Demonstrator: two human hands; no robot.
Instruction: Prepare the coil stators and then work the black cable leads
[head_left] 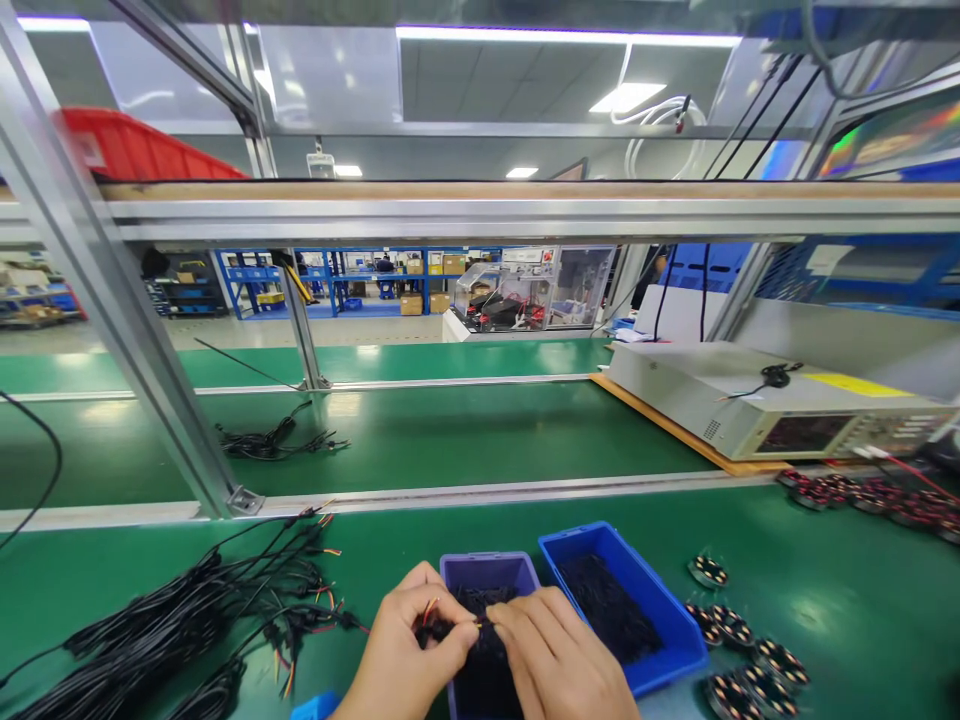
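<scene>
Above a purple bin (491, 562) of small black pieces, my two hands meet at the fingertips. My left hand (416, 640) is closed around a black cable (431, 630), whose thin red and orange wire ends stick up between the fingers. My right hand (562, 650) pinches at a thin yellow wire by the left thumb; a small dark piece seems to be at its fingertips, too small to name. A blue bin (679, 640) with more black pieces stands just right of the purple one.
Black cables (172, 620) with bare coloured ends lie in a heap at left. Several round coil parts (757, 680) sit at right, with more near a grey instrument (750, 390). A metal frame post (142, 330) rises at left. Overhead, a shelf holds a red bin (150, 145).
</scene>
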